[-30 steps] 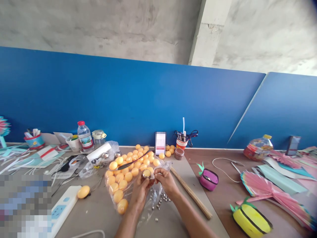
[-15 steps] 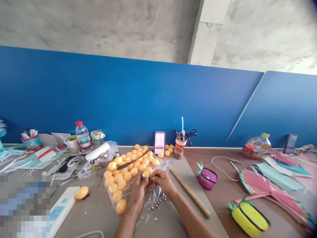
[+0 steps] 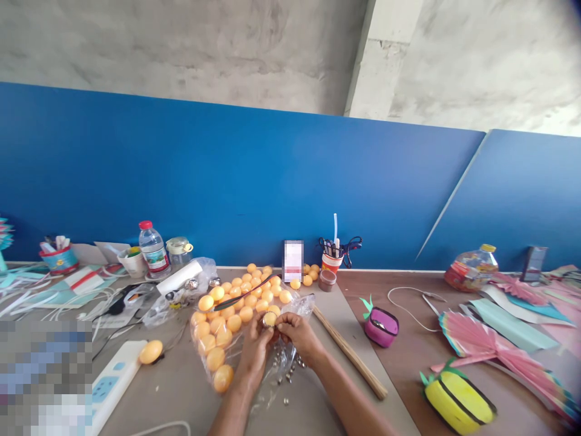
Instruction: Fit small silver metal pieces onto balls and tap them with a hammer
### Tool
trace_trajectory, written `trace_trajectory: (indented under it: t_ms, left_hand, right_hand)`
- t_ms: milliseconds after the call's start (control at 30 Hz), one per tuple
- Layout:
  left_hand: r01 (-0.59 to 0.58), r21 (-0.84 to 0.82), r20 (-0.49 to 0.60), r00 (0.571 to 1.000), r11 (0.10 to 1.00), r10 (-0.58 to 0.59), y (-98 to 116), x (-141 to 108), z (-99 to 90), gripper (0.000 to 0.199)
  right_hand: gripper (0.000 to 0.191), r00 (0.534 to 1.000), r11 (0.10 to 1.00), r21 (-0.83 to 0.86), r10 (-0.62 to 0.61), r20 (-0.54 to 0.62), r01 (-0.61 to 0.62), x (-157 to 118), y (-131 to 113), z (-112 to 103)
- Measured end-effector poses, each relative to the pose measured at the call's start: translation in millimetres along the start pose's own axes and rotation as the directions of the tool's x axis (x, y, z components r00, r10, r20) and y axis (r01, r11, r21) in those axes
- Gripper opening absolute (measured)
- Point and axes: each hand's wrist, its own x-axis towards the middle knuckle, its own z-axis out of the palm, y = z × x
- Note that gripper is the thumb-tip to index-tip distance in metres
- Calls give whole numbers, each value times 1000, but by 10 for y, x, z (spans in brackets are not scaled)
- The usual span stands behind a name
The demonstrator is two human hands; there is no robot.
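Note:
A small orange ball [image 3: 269, 318] with a shiny silver rim or piece against it is pinched in the fingers of my left hand [image 3: 255, 346]. Touching its right side are the closed fingertips of my right hand [image 3: 297, 333]; whatever they pinch is too small to make out. Behind and left of both hands, many more orange balls [image 3: 233, 324] lie in a clear plastic bag [image 3: 303, 304]. Several small silver beads [image 3: 285, 401] are scattered on the table just below my hands. A bundle of thin wooden sticks [image 3: 349, 352] lies to the right of my right wrist.
A white power strip [image 3: 113, 378] and a loose orange ball [image 3: 150, 352] are at left. Farther back stand a water bottle [image 3: 154, 251] and a cup of pens [image 3: 332, 263]. On the right are a purple pouch [image 3: 381, 327], a yellow pouch [image 3: 460, 402] and pink folded paper [image 3: 472, 336].
The held ball now shows more of its orange surface and less of the silver rim. Both hands stay in nearly the same place.

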Motion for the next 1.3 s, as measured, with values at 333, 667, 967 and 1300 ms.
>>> trace_trajectory:
  t_ms: [333,667,967,1300]
  left_hand:
    - [81,-6,59,995,997,-80,40,-5,14,42]
    - [8,87,15,1000,996,-9,91,-17,15,39]
    - [0,174,-4,1000,985,1,112,-24,11,42]
    - [-4,224,-1,1000,975,4,72,-58,0,45]
  right_hand:
    - [13,1000,1000,-14,-2,15,2,33,71,-11]
    - [14,1000,997,-78,4,-20,-6,22,55,17]
    - [16,999,998,-68,-13,-49,9,22,94,51]
    - [21,996,997,-74,10,-83,-16,36,173,30]
